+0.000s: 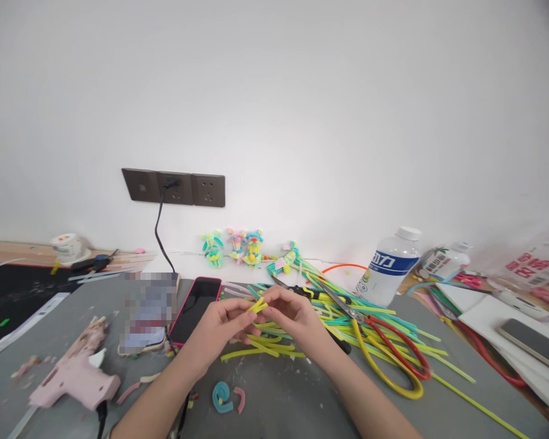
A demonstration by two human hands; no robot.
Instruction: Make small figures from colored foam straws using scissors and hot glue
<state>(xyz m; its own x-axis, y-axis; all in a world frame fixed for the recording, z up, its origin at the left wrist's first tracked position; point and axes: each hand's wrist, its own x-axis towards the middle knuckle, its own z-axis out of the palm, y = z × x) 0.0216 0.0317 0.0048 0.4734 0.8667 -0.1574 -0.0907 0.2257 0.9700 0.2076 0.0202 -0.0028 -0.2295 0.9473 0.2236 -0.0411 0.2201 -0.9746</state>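
Note:
Over the middle of the grey mat, a short piece of yellow pipe cleaner [257,306] is pinched between the fingertips of my left hand [226,324] and my right hand [297,314]. Both hands are closed on it and nearly touch; part of the piece is hidden by the fingers. Beneath and beside them, yellow and green pipe cleaners [279,350] lie in a loose heap. Just right of my right hand, scissors [370,341] with red and yellow handles rest on the heap. A coiled blue piece [221,397] and a short pink piece [240,400] lie nearer me.
A pink glue gun [75,378] lies at left. Two phones, one pink-edged [196,308], lie beyond my left hand. Small colourful figures [254,250] stand against the wall. A white bottle [390,268] stands at back right. A black cord [159,228] hangs from the wall socket.

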